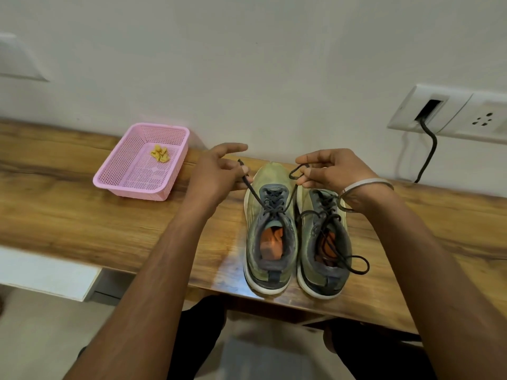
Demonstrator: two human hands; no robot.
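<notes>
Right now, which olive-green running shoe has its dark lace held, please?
The left shoe: left hand and right hand pinch its lace; right shoe's hangs loose.

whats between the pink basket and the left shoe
In the head view, only the left hand, pinching a lace end, and its forearm cross that stretch; beneath them the wooden table is bare from pink basket to left shoe.

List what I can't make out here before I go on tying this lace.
All head view.
- Toe of the right-hand olive-green running shoe: covered by the right hand and wrist.
- Small yellow pieces in the pink plastic mesh basket: too small to identify.
- Black cable from the white wall socket: lower end hidden behind the wooden table.
- Dark shoelace where the left hand holds it: grip hidden by the hand itself.
</notes>
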